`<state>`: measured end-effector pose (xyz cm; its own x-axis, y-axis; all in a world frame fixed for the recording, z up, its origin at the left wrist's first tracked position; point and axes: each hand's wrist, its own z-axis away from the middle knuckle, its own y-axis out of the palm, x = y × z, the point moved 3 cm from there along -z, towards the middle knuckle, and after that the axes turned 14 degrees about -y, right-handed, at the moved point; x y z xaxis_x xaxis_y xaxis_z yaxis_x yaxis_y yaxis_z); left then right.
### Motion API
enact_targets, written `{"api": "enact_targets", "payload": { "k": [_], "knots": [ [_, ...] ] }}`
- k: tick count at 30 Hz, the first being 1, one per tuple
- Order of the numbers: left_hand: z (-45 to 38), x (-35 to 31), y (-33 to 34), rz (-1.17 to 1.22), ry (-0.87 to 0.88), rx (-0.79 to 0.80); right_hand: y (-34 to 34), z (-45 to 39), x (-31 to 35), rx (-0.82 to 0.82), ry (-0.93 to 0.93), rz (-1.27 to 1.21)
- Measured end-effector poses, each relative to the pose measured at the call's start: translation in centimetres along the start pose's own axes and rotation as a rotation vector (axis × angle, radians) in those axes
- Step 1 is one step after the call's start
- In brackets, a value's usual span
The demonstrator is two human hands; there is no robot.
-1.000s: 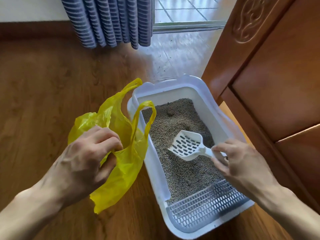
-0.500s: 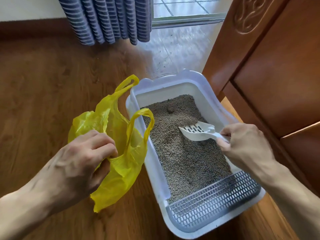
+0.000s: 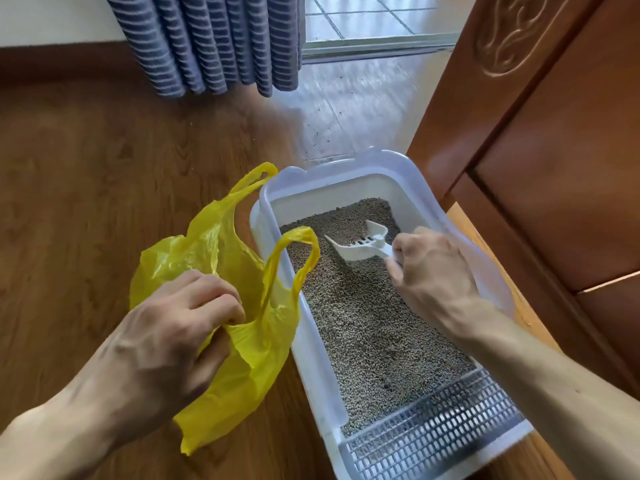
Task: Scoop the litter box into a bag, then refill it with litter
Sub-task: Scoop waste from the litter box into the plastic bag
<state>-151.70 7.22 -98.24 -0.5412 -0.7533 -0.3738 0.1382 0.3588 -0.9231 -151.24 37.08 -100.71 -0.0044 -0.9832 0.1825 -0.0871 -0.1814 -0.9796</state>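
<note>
You are in the scooping step. Your right hand point(image 3: 433, 275) grips the handle of the white scoop point(image 3: 360, 244), whose slotted blade is tipped on edge and dug into the litter point(image 3: 367, 327) toward the far end of the litter box point(image 3: 311, 358). Your left hand point(image 3: 166, 341) pinches the rim of the yellow bag point(image 3: 242, 337), held just left of the box with one loop handle leaning over its left wall. Next, judging from this, you need to lift and sift the scoop, then carry it left over the wall. The bag mouth looks narrow, so spread it first or litter may spill onto the wooden floor point(image 3: 86, 188).
</note>
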Motion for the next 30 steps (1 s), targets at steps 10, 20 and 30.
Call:
{"api": "enact_targets", "payload": {
  "k": [10, 20, 30],
  "knots": [
    [0.8, 0.4, 0.1, 0.019, -0.060, 0.025, 2.2, -2.8, 1.2, -0.050, -0.047, -0.032],
    [0.5, -0.4, -0.2, 0.018, -0.056, 0.001, 3.2, 0.8, 1.6, -0.127, -0.163, -0.152],
    [1.6, 0.7, -0.6, 0.025, -0.086, -0.023, 1.3, 2.2, 0.8, -0.171, -0.163, -0.245]
  ]
}}
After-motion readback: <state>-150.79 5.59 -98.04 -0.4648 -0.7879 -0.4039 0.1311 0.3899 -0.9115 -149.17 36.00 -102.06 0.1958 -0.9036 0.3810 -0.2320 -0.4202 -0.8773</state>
